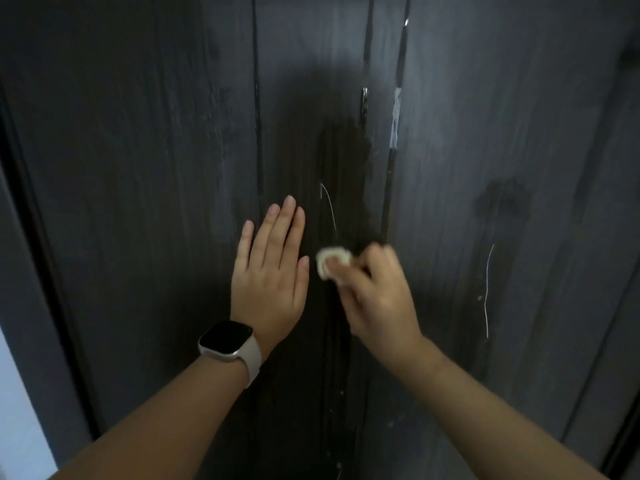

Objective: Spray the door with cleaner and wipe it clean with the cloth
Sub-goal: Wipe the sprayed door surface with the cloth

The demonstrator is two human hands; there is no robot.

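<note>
A dark grey wood-grain door (pixel 145 140) fills the view, with vertical grooves and darker wet patches in the middle and at the right. My left hand (pixel 272 271), with a watch on the wrist, lies flat against the door with straight fingers. Just to its right, my right hand (pixel 379 292) grips a small bunched white cloth (pixel 332 261) and holds it against the wet middle panel; this hand is motion-blurred. Thin white streaks run above the cloth and farther right. No spray bottle is in view.
The dark door frame (pixel 38 244) runs down the left side, with a pale wall (pixel 14 393) beyond it at the lower left. Another frame edge (pixel 623 427) shows at the lower right.
</note>
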